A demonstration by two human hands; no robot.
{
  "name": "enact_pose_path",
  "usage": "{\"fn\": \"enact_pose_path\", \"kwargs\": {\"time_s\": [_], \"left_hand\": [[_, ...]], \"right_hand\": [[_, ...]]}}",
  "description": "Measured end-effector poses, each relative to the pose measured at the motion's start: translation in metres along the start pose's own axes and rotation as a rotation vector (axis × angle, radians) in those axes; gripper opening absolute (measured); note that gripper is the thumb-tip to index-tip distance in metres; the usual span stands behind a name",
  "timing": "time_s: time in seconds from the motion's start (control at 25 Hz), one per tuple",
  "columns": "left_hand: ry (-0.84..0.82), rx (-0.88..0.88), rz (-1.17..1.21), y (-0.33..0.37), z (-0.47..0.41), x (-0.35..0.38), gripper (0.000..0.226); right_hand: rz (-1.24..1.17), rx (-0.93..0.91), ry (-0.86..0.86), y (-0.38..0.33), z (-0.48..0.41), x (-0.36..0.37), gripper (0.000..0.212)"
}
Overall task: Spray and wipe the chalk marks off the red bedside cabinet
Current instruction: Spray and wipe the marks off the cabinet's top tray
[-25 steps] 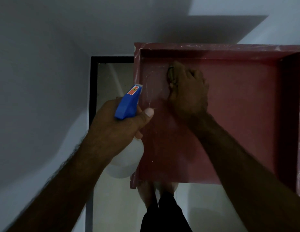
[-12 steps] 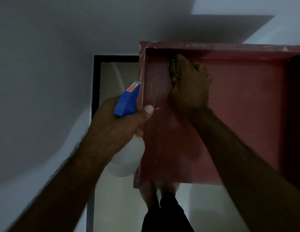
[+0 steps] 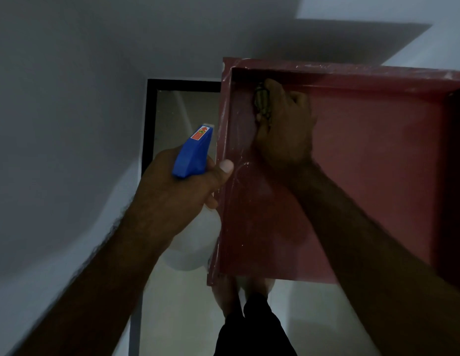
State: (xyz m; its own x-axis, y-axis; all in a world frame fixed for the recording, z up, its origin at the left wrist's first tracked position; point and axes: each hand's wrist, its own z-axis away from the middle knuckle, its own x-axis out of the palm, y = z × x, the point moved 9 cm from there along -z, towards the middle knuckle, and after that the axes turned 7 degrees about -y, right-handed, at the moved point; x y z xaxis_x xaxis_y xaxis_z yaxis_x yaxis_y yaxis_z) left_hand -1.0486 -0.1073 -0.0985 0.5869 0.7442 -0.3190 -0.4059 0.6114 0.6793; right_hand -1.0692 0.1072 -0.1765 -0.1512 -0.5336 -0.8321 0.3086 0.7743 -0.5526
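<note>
cabinet [image 3: 378, 176] red | spray head [image 3: 191, 152] blue | bottle [image 3: 193, 242] white | cloth [image 3: 261, 98] greenish, striped

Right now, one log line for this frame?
phase: wipe | left hand: holds spray bottle beside cabinet | right hand: grips cloth against cabinet, far-left corner | chalk marks: faint near left edge

Cabinet [image 3: 378, 176]: red, seen from above, a flat top sunk within a raised rim with white smears on the rim. Chalk marks [image 3: 239, 165]: faint white lines on the left part of the top. Bottle [image 3: 193, 152]: blue trigger head with a red label, pale translucent body; gripped by the left hand [image 3: 177, 191] just beside the cabinet's left edge. Cloth [image 3: 261, 101]: greenish, bunched, pressed under the right hand [image 3: 285, 129] near the rear left corner.
</note>
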Motion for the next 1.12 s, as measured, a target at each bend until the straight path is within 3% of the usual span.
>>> {"fn": "enact_pose_path", "kwargs": {"time_s": [0.2, 0.4, 0.56, 0.76, 0.96, 1.12], "left_hand": [[-0.018, 0.014, 0.022, 0.0, 0.0, 0.003, 0.052], [-0.024, 0.03, 0.014, -0.003, 0.001, 0.001, 0.04], [-0.025, 0.032, 0.031, -0.003, 0.005, 0.0, 0.047], [-0.011, 0.02, -0.01, -0.007, 0.011, -0.003, 0.033], [-0.025, 0.028, -0.008, -0.011, 0.019, 0.001, 0.034], [-0.024, 0.03, -0.001, -0.015, 0.026, 0.002, 0.034]], "right_hand": [[0.028, -0.139, -0.158, -0.026, -0.013, 0.02, 0.072], [0.015, -0.056, -0.103, -0.034, -0.008, 0.017, 0.07], [0.011, -0.161, -0.192, -0.035, -0.006, 0.021, 0.063], [0.011, 0.008, -0.083, -0.001, 0.005, -0.002, 0.067], [0.074, -0.247, -0.256, -0.027, 0.034, 0.019, 0.062], [0.064, -0.055, -0.131, -0.005, 0.041, 0.006, 0.056]]}}
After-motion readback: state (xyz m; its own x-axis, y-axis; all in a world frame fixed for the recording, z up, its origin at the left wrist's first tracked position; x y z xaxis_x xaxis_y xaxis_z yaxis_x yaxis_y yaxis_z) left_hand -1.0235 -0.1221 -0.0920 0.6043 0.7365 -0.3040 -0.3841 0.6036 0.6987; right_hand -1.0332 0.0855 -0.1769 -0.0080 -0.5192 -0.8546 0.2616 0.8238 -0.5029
